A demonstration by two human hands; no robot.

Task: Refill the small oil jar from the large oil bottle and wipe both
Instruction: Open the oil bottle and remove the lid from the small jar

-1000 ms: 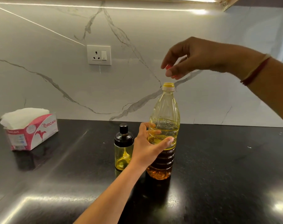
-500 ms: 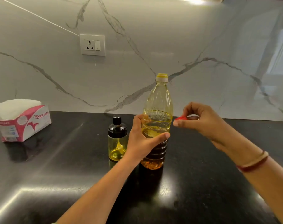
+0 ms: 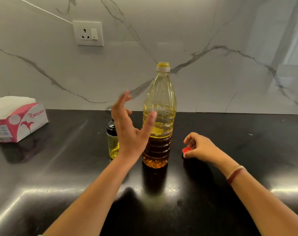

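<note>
The large oil bottle stands uncapped on the black counter, about half full of amber oil. To its left stands the small oil jar with a black lid, partly hidden by my left hand. That hand hovers with fingers spread, just left of the bottle and apart from it. My right hand is low on the counter to the right of the bottle and pinches the red cap, which is down at the counter surface.
A pink-and-white tissue box with white tissues sits at the far left of the counter. A marble wall with a power socket rises behind. The counter edge runs along the bottom left.
My left hand has let go of the large bottle and opened beside it. My right hand has carried the red cap down from beside the bottle's middle to the counter on the right.
</note>
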